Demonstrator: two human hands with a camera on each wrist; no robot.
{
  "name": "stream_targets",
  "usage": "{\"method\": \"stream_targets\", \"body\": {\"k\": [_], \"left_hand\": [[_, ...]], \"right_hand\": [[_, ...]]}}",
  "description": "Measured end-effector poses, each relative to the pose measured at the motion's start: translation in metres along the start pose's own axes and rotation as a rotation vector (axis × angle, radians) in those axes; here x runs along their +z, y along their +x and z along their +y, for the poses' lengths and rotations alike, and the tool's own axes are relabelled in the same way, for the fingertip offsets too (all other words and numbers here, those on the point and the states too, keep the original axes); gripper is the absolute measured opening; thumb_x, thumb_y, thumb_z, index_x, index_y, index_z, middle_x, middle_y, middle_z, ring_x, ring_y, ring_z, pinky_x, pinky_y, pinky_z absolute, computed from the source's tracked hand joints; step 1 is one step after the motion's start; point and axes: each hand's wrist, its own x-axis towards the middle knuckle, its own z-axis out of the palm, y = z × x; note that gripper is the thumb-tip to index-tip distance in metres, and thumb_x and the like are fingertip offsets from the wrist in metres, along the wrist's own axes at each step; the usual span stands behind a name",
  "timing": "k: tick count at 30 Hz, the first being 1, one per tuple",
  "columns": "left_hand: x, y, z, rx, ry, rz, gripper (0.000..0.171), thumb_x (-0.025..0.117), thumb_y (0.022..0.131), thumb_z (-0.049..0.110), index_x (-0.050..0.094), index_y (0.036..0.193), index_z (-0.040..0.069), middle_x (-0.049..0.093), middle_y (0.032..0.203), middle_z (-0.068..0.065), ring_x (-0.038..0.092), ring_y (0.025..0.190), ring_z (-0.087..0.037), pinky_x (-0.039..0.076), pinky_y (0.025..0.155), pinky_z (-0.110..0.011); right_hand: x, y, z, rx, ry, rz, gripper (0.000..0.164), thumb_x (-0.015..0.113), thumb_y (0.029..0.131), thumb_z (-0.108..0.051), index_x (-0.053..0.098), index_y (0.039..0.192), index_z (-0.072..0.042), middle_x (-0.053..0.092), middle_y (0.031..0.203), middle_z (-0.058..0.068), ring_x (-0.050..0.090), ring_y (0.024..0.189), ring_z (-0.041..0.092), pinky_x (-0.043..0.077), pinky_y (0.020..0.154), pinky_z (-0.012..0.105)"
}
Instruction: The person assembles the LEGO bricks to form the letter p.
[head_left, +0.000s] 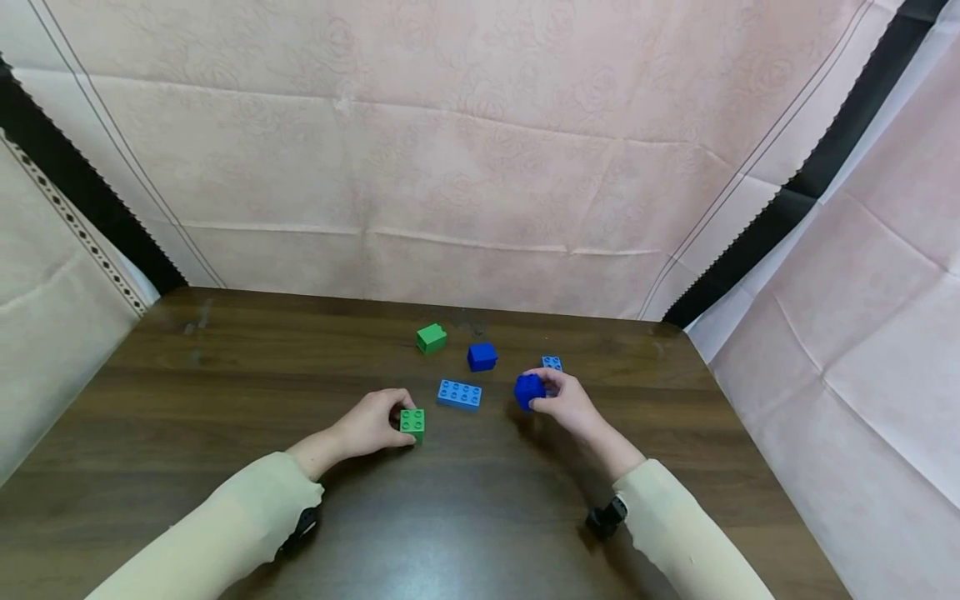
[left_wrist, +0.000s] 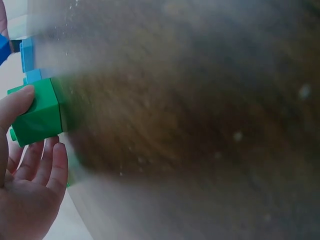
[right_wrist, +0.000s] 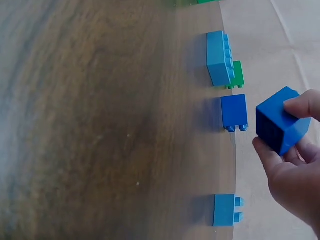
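Observation:
My left hand (head_left: 372, 423) grips a green toy brick (head_left: 412, 422) between thumb and fingers, its studs facing up, low over the table. In the left wrist view the thumb lies across one side of this green brick (left_wrist: 40, 115), fingertips on the other. Farther right, my right hand (head_left: 566, 404) pinches a dark blue brick (head_left: 528, 389) that is raised and tilted. The right wrist view shows the thumb on one face of that blue brick (right_wrist: 282, 120) and fingers beneath. Between the hands lies a long light blue brick (head_left: 459, 394), studs up.
Behind it, a second dark blue brick (head_left: 482, 357) and another green brick (head_left: 431, 337) lie on their sides. A short light blue brick (head_left: 552, 363) is partly hidden behind the right hand. The dark wooden table (head_left: 225, 392) ends at a pale cloth wall (head_left: 420, 183).

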Motion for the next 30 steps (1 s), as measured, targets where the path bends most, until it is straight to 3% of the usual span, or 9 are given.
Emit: {"method": "stream_targets", "body": {"k": [9,20,30], "left_hand": [[0.015,0.006,0.008,-0.012,-0.015,-0.001,0.024,0.077,0.075,0.012,0.058,0.091,0.011,0.062,0.09,-0.001,0.053,0.081,-0.012,0.049,0.073,-0.027],[0.036,0.015,0.021,0.021,0.006,0.006,0.026,0.077,0.075,0.012,0.058,0.092,0.011,0.061,0.089,-0.001,0.052,0.079,-0.011,0.047,0.071,-0.028],[0.042,0.018,0.03,0.021,-0.021,0.021,0.027,0.078,0.073,0.01,0.058,0.091,0.01,0.061,0.089,-0.002,0.053,0.079,-0.012,0.048,0.07,-0.027]], "right_hand": [[-0.001,-0.006,-0.001,-0.052,0.039,-0.049,0.041,0.067,0.081,-0.001,0.056,0.12,0.0,0.06,0.118,0.022,0.059,0.104,0.025,0.05,0.092,0.038],[0.0,-0.008,0.0,-0.063,0.05,-0.105,0.038,0.064,0.082,0.002,0.052,0.118,0.004,0.057,0.121,0.024,0.058,0.11,0.032,0.048,0.096,0.043],[0.004,-0.012,-0.002,-0.082,0.03,-0.123,0.038,0.064,0.082,0.001,0.052,0.118,0.003,0.057,0.121,0.023,0.057,0.111,0.033,0.047,0.096,0.045]]}}
